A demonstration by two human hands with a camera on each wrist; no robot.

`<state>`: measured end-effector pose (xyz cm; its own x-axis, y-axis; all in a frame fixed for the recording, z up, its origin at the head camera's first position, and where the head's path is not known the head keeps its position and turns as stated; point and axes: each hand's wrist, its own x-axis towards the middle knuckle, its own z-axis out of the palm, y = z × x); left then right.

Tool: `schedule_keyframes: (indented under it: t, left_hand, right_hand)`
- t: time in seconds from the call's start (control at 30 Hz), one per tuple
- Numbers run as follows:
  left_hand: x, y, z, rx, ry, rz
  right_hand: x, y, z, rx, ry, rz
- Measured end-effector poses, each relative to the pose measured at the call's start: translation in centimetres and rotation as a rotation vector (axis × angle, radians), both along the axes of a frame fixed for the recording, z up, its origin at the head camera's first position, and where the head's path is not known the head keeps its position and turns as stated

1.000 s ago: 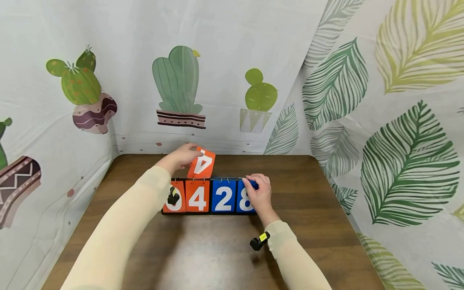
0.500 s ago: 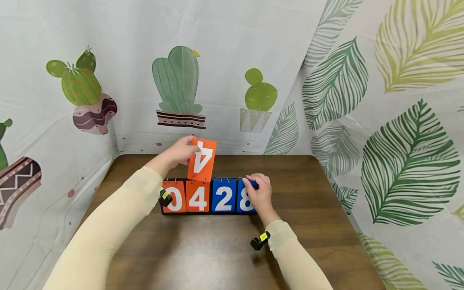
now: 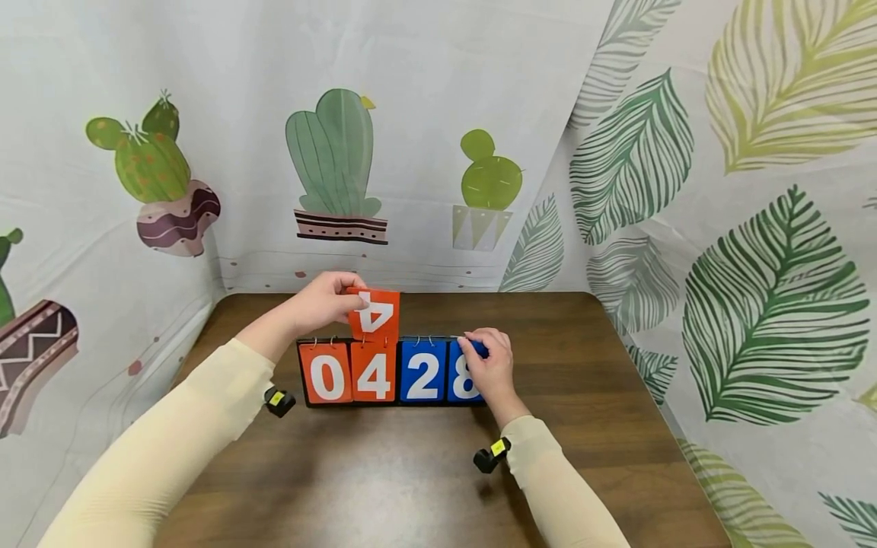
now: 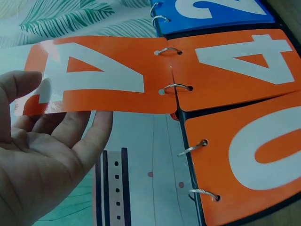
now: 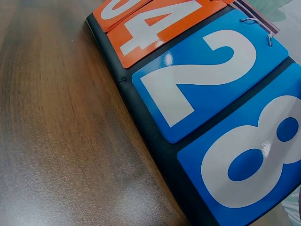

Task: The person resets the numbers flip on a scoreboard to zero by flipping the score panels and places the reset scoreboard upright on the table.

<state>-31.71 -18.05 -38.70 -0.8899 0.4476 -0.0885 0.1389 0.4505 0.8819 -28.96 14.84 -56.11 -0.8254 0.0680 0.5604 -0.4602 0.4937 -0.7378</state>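
Note:
A black flip scoreboard (image 5: 153,148) stands on the table, its cards showing orange 0 (image 3: 327,373), orange 4 (image 3: 373,373), blue 2 (image 3: 422,375) and a partly covered blue 8 (image 3: 462,378). My left hand (image 3: 327,306) pinches the outer end of a flip card (image 4: 108,77) with an upside-down 4. That card stands up above the lower 4, still on its metal rings (image 4: 175,87). In the left wrist view the thumb lies over the card and the fingers are behind it. At the right top corner my right hand (image 3: 492,369) grips the scoreboard.
The brown wooden table (image 3: 582,457) spreads around the scoreboard. Cloth with printed cacti (image 3: 336,160) and leaves (image 3: 774,320) hangs behind and beside it. A small black camera (image 3: 279,401) sits at the left wrist, another camera (image 3: 490,455) at the right.
The flip card in my left hand first rose higher, then came lower and swung slightly left. My left forearm moved left, uncovering the 0. My right hand kept its place.

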Motion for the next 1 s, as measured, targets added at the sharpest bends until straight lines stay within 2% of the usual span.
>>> schedule_keyframes:
  t: [0.17,0.33,0.4,0.57,0.67,0.8,1.0]
  left_hand:
    - [1.6,-0.7,-0.2,-0.015,0.084,-0.058]
    - [1.5,-1.0,-1.3,-0.023,0.152,-0.057]
    - [1.0,-1.2,-2.0,-0.013,0.135,-0.041]
    - [-0.1,-1.3,-4.4,-0.014,0.036,0.025]
    - [-0.5,-1.2,-5.4,-0.043,0.041,0.069]
    - [-0.5,-1.1,-5.9,-0.052,0.068,0.124]
    - [-0.6,-1.2,-6.0,-0.035,0.069,0.160]
  right_hand:
    - [0.0,-0.1,0.0,0.006,-0.007,-0.004]
    - [-0.1,-0.1,0.0,0.004,0.006,-0.021]
    - [0.0,-0.2,0.0,0.007,0.006,-0.027]
    - [0.2,-0.2,-0.1,0.013,-0.017,-0.023]
    - [0.3,-0.3,-0.1,0.014,-0.025,-0.016]
    - [0.3,-0.2,0.0,0.007,-0.032,-0.010]
    - [0.2,-0.1,0.1,0.008,-0.028,-0.015]
